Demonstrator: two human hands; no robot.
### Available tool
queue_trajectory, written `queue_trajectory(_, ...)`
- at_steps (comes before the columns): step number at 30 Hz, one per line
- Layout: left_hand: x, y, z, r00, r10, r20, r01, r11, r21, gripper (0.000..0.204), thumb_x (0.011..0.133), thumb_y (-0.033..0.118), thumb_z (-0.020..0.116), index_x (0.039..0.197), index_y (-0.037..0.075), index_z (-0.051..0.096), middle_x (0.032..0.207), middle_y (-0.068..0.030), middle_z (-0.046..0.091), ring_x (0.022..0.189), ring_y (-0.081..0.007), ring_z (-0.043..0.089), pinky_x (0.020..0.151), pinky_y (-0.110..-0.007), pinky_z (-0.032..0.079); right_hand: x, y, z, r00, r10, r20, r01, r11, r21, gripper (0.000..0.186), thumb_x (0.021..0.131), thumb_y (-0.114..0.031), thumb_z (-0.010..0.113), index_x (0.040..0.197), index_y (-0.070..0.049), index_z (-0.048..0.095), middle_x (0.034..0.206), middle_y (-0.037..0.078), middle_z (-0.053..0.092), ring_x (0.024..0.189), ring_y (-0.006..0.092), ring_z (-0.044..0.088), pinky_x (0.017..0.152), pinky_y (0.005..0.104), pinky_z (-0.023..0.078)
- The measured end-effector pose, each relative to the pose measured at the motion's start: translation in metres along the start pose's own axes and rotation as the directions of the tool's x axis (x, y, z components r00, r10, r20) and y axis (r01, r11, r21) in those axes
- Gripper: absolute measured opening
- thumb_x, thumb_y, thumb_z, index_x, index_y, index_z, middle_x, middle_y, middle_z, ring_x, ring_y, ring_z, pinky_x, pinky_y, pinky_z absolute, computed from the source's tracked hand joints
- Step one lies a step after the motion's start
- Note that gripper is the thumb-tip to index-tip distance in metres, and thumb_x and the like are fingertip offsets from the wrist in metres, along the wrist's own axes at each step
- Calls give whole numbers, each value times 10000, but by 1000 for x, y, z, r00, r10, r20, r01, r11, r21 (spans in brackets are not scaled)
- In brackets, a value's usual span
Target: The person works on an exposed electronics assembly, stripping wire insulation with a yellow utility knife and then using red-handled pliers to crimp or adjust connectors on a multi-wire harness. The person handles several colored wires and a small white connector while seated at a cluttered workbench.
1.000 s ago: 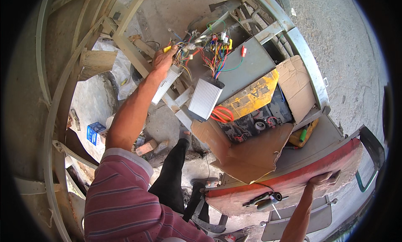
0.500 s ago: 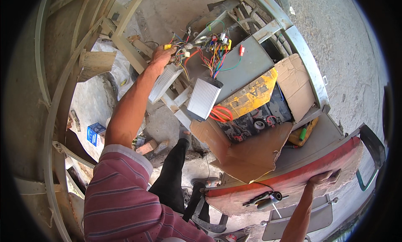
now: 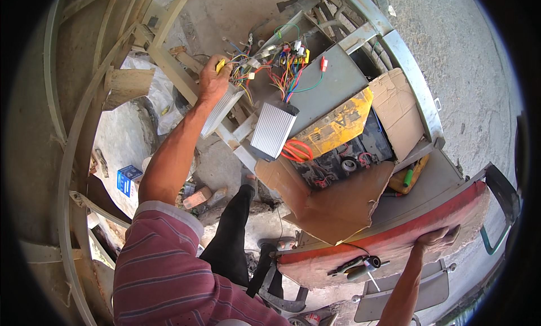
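Note:
My left hand (image 3: 214, 76) is closed at the wire end of a silver finned motor controller (image 3: 221, 110), around its wires as far as I can tell; a small yellow tag (image 3: 220, 65) shows by the fingers. Loose coloured wires with white connectors (image 3: 251, 63) spread to the right of that hand. A second finned controller (image 3: 274, 131) leans against a grey metal box (image 3: 332, 80), its red, blue and green leads running up over the box. My right hand (image 3: 437, 239) lies with fingers stretched out on a dusty red-edged panel (image 3: 338, 263), holding nothing.
An open cardboard box (image 3: 338, 205) surrounds black batteries (image 3: 344, 167), with a yellow plate (image 3: 335, 126) behind. Orange cable (image 3: 297, 150) coils beside it. A dark-handled tool (image 3: 360, 268) rests on the panel. Metal frame bars (image 3: 417, 95) curve around; a blue carton (image 3: 129, 180) stands lower left.
My left hand has shifted slightly up and left and turned, and the yellow tag by its fingers now stands more upright. The right hand stays on the panel.

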State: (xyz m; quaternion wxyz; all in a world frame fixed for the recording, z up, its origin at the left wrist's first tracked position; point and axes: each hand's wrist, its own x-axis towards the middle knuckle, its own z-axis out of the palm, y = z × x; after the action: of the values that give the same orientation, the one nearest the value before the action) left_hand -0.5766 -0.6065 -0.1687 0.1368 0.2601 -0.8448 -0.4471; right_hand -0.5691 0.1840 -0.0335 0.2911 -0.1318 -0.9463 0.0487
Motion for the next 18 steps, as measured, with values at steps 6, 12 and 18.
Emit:
queue_trajectory(6,10,10,6,802,-597,33,563,736,-375,87,1002,107,684,1077,78,650,937,-18,718,741,-121,678,580,-280,528,2,-12,0,998,-53,-34,53,999,2,931,996,-700,350,1408,112,546,1418,339,557,1319,499,512,1132,603,365)
queue_trajectory(12,13,-1,6,948,-316,19,317,944,-96,92,988,39,660,1067,86,656,934,-23,688,793,-111,654,639,-272,530,6,-22,-2,997,-60,-50,61,998,28,977,971,-721,353,1352,151,575,1377,377,576,1278,533,542,1118,605,386)
queue_trajectory(18,8,12,-2,975,206,87,-222,940,260,118,928,23,698,1033,33,644,939,-77,666,847,-230,656,745,-378,531,5,-23,-5,999,-36,-22,36,999,4,967,977,-712,350,1379,143,555,1404,368,558,1307,525,520,1130,609,375)
